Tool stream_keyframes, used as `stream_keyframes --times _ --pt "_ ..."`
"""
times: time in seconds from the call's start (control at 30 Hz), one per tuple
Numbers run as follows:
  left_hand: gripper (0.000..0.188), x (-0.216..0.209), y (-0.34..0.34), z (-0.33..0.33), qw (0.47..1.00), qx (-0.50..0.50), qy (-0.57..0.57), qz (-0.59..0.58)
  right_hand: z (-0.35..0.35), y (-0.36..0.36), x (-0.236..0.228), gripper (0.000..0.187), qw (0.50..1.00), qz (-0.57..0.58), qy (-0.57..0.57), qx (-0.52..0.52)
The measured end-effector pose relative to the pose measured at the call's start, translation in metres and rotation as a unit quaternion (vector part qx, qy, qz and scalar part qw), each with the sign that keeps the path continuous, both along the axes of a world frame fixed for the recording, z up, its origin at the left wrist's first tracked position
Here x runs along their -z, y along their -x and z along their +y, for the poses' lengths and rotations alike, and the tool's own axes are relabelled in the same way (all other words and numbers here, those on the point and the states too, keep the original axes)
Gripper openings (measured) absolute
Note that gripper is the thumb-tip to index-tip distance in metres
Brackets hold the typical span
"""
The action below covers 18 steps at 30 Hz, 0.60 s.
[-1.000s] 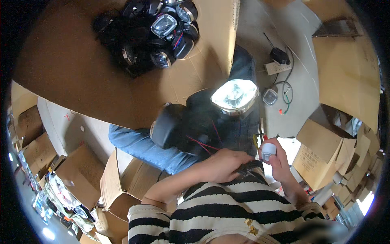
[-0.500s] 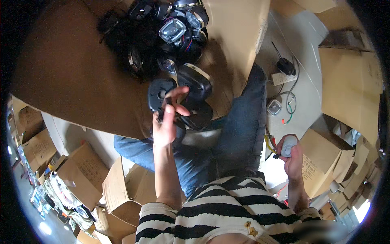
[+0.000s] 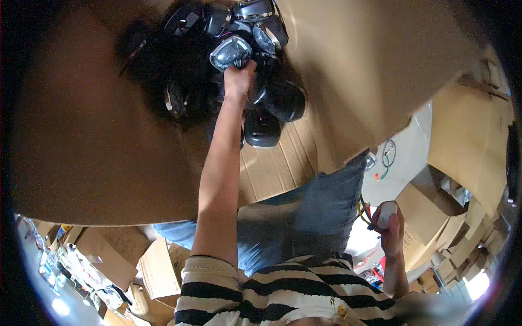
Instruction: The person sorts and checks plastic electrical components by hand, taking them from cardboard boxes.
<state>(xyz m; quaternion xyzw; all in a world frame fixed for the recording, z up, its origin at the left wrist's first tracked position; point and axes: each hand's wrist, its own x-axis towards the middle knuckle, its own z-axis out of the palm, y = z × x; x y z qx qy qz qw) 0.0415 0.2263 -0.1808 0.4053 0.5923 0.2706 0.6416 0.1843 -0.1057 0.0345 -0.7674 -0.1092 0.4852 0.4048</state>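
Note:
My left hand (image 3: 239,80) reaches deep into a large cardboard box (image 3: 98,163). Its fingers are closed at the lower edge of a black lamp-like unit with a clear lens (image 3: 230,51); what they grip there is hidden. Similar black housings (image 3: 262,129) lie heaped around it, some with silvery rims. Low on the right, my right hand (image 3: 392,231) is closed around a pale grey, smooth rounded piece (image 3: 386,214). Yellow and dark wires (image 3: 363,211) hang beside this piece.
My jeans-covered legs (image 3: 326,201) are folded beneath the box's near edge. On the floor at right lie a cable with green and red ends (image 3: 385,163) and a small clear-lensed unit (image 3: 371,161). Open cardboard cartons (image 3: 117,252) stand at both sides.
My left hand has left the nearer black housings and reached farther into the heap. The box has tilted or shifted toward me and rightward. My right hand keeps the pale piece, slightly lower.

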Motion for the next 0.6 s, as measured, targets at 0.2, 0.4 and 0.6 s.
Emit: stream_keyframes --times 0.2,0.4,0.6 --pt "0.036 0.065 -0.041 0.042 0.913 0.223 0.011 0.342 0.006 -0.011 0.011 0.042 0.999 -0.005 0.038 0.023" --pt "0.033 0.067 -0.066 0.042 0.864 0.304 0.057 0.397 0.018 -0.013 0.013 0.044 0.999 0.011 0.043 0.010" --pt "0.028 0.069 -0.050 0.028 0.839 0.311 0.027 0.446 0.020 -0.012 0.010 0.039 0.999 0.028 0.023 0.021"
